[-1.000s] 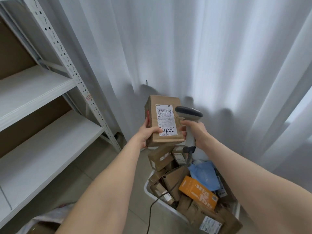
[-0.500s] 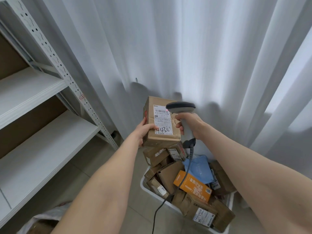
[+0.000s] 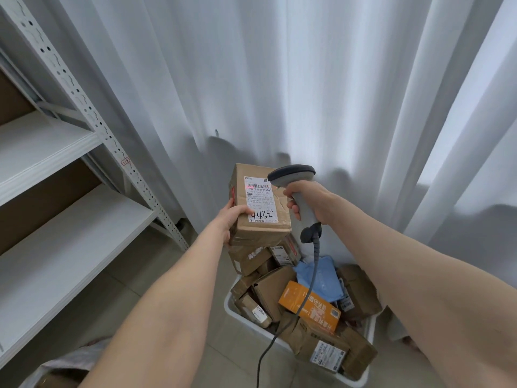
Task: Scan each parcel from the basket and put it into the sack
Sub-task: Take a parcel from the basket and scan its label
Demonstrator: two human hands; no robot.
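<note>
Fingers (image 3: 246, 210) of left hand (image 3: 230, 221) clamped on parcel (image 3: 260, 229), right hand (image 3: 310, 200) curled round scanner (image 3: 292, 175); red beam (image 3: 257, 187) newly across label (image 3: 260, 203): scan likely registering, sack (image 3: 56, 371) next.

brown parcel (image 3: 258, 208) | grey scanner (image 3: 298, 191) | white basket (image 3: 232, 306) | orange box (image 3: 309, 305)

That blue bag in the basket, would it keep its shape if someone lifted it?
Probably not. The blue bag looks wrinkled and soft, so it would likely sag and fold. Its glossy plastic surface may be a bit slippery. It lies wedged among cardboard boxes in the basket, so it could drag on them coming out.
</note>
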